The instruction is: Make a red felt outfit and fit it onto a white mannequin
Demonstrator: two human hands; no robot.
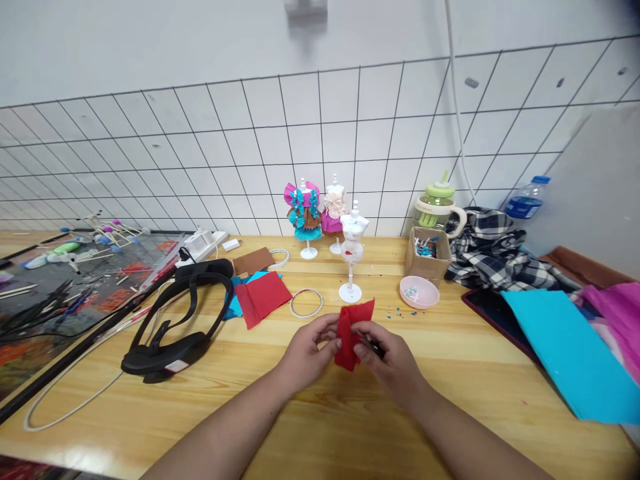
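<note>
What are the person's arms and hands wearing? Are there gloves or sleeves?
No gloves: the left hand and right hand are bare. The visible forearms have no sleeves, and I see no watch or bracelet.

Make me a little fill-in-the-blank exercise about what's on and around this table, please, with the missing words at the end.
1. The left hand and the right hand hold a sheet coloured ____.
2. The number of mannequins standing on the table is ____.
3. The bowl near the box is coloured ____.
4. Of the picture's two sides, left and right, the headset lies toward the ____.

Missing words: red; three; pink; left.
</note>
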